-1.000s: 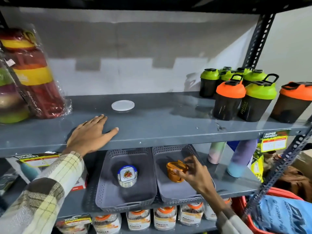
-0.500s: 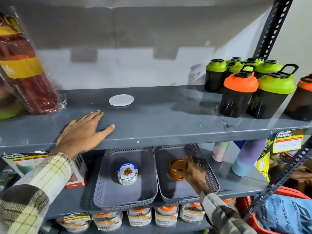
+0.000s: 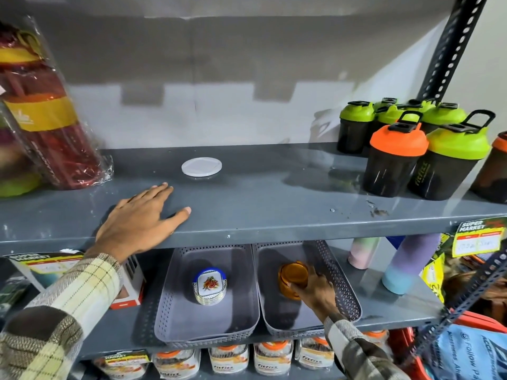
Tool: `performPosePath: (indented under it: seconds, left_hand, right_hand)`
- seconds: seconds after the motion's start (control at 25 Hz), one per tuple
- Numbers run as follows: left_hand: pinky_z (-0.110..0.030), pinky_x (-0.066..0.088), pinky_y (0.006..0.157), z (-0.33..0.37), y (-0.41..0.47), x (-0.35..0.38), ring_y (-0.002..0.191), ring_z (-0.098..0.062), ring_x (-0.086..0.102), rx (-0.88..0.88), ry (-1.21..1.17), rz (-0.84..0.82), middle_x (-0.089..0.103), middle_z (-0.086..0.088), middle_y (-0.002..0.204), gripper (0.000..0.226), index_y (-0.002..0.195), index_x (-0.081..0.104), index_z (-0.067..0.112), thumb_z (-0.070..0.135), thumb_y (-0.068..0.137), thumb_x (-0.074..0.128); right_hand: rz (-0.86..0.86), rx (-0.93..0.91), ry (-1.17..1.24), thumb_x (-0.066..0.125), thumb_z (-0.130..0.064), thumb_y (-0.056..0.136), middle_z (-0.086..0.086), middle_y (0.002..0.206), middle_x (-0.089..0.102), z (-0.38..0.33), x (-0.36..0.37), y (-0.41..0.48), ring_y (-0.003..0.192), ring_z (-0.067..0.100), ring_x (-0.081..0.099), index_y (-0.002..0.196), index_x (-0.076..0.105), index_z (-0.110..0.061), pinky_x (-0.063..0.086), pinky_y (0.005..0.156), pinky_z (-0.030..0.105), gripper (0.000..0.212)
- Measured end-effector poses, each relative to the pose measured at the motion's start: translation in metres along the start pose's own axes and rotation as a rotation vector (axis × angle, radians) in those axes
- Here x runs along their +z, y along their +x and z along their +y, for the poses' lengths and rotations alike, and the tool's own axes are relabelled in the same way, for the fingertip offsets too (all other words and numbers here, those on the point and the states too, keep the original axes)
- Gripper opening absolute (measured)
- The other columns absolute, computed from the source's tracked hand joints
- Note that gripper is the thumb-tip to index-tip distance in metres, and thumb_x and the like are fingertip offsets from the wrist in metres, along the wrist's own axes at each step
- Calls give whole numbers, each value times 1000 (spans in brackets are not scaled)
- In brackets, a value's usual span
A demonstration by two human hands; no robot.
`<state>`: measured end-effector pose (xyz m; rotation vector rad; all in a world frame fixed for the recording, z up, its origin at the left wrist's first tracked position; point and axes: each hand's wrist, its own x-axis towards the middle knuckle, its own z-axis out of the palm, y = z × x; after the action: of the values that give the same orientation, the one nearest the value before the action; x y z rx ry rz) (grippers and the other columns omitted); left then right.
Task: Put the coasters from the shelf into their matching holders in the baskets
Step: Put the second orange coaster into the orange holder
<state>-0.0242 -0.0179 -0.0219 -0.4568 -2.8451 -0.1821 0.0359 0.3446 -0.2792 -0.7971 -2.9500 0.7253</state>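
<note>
A white round coaster [image 3: 201,167] lies on the upper grey shelf [image 3: 260,193]. My left hand [image 3: 140,219] rests flat on that shelf, fingers spread, a short way in front and left of the coaster. Below, two grey perforated baskets sit side by side. The left basket [image 3: 175,319] holds a stack of white coasters with a blue rim and fruit print [image 3: 210,285]. In the right basket [image 3: 343,283] my right hand [image 3: 315,292] grips the orange coaster holder [image 3: 292,275] with orange coasters in it.
Shaker bottles with green and orange lids [image 3: 411,149] crowd the upper shelf's right end. Wrapped red and yellow bottles [image 3: 46,119] stand at its left. Pastel bottles [image 3: 406,264] stand right of the baskets. Jars [image 3: 227,357] line the shelf below. A perforated steel post [image 3: 452,50] rises at right.
My right hand has settled lower on the orange holder in the right basket. The view has drifted left and nearer. My left hand stays flat on the upper shelf.
</note>
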Motion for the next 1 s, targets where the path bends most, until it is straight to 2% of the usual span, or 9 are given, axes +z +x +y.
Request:
performPosePath:
  seconds: [0.28,0.36,0.48,0.64,0.72,0.76,0.88,1.0]
  left_hand:
    - [-41,19,118,-3,1,3,150,-8,15,-4,-2,-2,18,11,164,85,155,25,24,75,88,26]
    - [-41,18,117,-2,1,3,150,-8,15,-3,0,-3,17,10,164,85,156,25,24,75,88,27]
    - [-40,17,118,-1,1,2,150,-8,14,-5,0,-18,16,10,165,86,156,23,23,76,88,25]
    - [-38,14,119,0,-1,1,151,-9,12,-6,-1,-45,12,8,166,88,157,19,22,76,88,22]
    - [-37,12,120,1,-1,1,151,-10,10,-3,4,-62,10,7,166,89,157,17,21,76,88,21]
    - [-36,10,120,0,-1,2,151,-11,10,-1,8,-66,9,6,166,89,158,16,20,76,88,20]
    - [-34,7,122,0,0,2,152,-12,8,1,9,-80,7,4,166,90,158,13,19,76,88,19]
    - [-34,4,121,1,0,3,152,-11,6,1,9,-86,4,4,167,90,158,10,18,76,89,18]
  right_hand:
    - [-40,-56,59,72,-58,83,10,148,54,-6,-4,-7,132,35,57,155,30,-27,47,111,46,88]
    - [-51,-91,62,72,-58,83,9,149,53,-12,-14,-15,131,35,58,154,31,-27,49,109,45,87]
    - [-1,-199,56,70,-59,84,10,136,65,-34,-46,-42,119,36,66,150,36,-31,55,97,42,79]
    - [60,-445,25,64,-67,84,4,112,75,-63,-111,-101,104,32,71,142,42,-43,53,82,36,67]
    - [55,-537,-46,56,-77,82,-4,104,77,-74,-147,-135,98,24,71,139,39,-48,48,73,30,66]
    - [61,-576,-58,51,-83,80,-9,106,77,-79,-164,-153,97,17,72,138,36,-50,49,74,28,68]
    - [118,-682,2,42,-92,73,-25,123,71,-98,-213,-199,111,-4,67,139,37,-53,57,94,29,77]
    - [246,-783,94,49,-86,78,-25,125,69,-118,-243,-221,118,-5,62,138,42,-50,55,99,28,70]
